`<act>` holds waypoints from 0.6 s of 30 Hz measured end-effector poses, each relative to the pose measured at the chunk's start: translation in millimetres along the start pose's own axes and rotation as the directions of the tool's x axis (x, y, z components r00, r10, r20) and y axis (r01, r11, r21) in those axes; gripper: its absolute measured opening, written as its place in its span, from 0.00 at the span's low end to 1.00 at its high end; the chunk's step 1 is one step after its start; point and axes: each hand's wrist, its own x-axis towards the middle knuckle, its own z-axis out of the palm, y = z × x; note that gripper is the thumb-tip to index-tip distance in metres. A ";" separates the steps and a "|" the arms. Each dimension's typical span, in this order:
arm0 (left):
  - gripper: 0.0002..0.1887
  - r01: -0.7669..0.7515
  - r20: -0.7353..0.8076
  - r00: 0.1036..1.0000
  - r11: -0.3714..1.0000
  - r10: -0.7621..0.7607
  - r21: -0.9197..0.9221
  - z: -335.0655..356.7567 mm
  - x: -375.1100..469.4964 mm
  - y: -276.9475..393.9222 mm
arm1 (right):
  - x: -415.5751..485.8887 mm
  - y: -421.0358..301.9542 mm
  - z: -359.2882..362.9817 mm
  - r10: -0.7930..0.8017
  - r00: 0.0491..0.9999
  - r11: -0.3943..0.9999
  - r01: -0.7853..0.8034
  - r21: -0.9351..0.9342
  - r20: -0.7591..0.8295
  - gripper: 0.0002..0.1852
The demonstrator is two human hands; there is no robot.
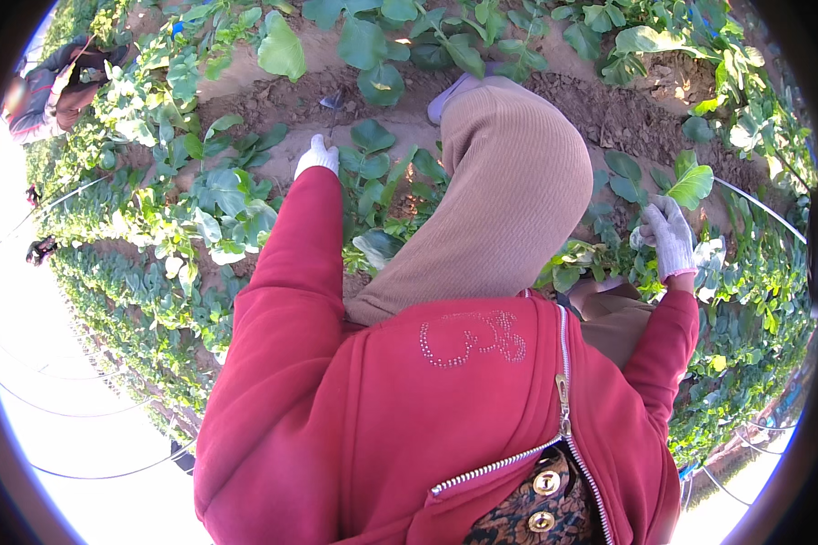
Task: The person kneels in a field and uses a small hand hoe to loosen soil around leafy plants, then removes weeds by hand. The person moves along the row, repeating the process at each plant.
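My left hand, in a white knit glove, is closed around what looks like the handle of a small hand hoe. The hoe's thin shaft runs forward from the fist, and its metal blade rests at the soil of the furrow. Broad-leaved green plants grow just right of this hand. Off to the right, my right hand wears a pale glove with a pink cuff. Its fingers are bent among leaves, close to a bright green leaf; whether they grip anything is unclear.
My bent knee in brown ribbed trousers stands between the hands, with a light shoe on the soil. Dry soil shows between leafy rows. Another person bends over plants at upper left. A white strip crosses at right.
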 end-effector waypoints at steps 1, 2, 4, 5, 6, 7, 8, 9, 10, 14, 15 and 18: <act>0.31 0.003 -0.012 1.000 1.000 -0.003 0.012 -0.4 7.2 6.5 | 0.9 0.0 -0.7 -0.001 1.000 1.000 0.001 0.002 0.001 0.19; 0.30 0.020 -0.020 1.000 0.999 -0.020 0.030 4.8 17.5 10.2 | 1.3 1.4 -0.8 0.004 1.000 1.000 -0.004 0.003 0.000 0.19; 0.29 0.053 -0.028 0.998 0.996 -0.051 0.072 12.4 33.2 14.0 | 3.8 4.9 0.0 0.011 1.000 1.000 -0.011 0.008 0.002 0.18; 0.29 0.065 -0.023 0.998 0.993 -0.064 0.096 13.8 37.0 16.8 | 3.4 4.2 -0.9 0.004 1.000 1.000 -0.004 0.013 0.006 0.18; 0.29 0.075 -0.019 0.997 0.989 -0.074 0.123 15.2 41.0 17.0 | 2.7 3.2 -1.2 -0.001 1.000 1.000 0.001 0.023 0.009 0.19; 0.30 0.039 0.019 0.999 0.991 -0.042 0.131 14.0 42.2 10.5 | 2.2 1.6 -1.2 -0.008 1.000 0.999 0.008 0.032 0.014 0.19; 0.30 0.005 0.056 0.998 0.991 -0.013 0.136 9.7 41.4 -1.7 | 1.2 -1.3 -0.9 -0.019 1.000 0.999 0.019 0.028 0.013 0.19; 0.31 -0.028 0.097 0.995 0.990 0.014 0.140 9.8 40.3 -15.8 | -0.6 -4.0 -1.0 -0.027 1.000 0.999 0.027 0.021 0.013 0.19; 0.34 -0.094 0.109 0.991 0.984 0.078 0.152 9.2 32.0 -21.7 | -2.0 -4.0 -1.1 -0.033 0.999 0.999 0.033 0.015 0.007 0.19; 0.35 -0.033 0.097 0.995 0.990 0.020 0.137 -3.9 -5.3 -27.5 | -3.3 -3.4 -1.9 -0.002 1.000 1.000 0.002 0.005 -0.005 0.19; 0.35 -0.001 0.056 0.998 0.996 -0.004 0.094 -5.4 -12.7 -27.3 | -5.3 -7.1 1.6 -0.004 1.000 1.000 0.004 -0.017 -0.008 0.19; 0.33 0.083 -0.074 0.994 0.996 -0.084 -0.021 -9.0 -27.0 -20.3 | -2.5 -2.8 0.3 -0.007 1.000 1.000 0.007 -0.001 0.015 0.19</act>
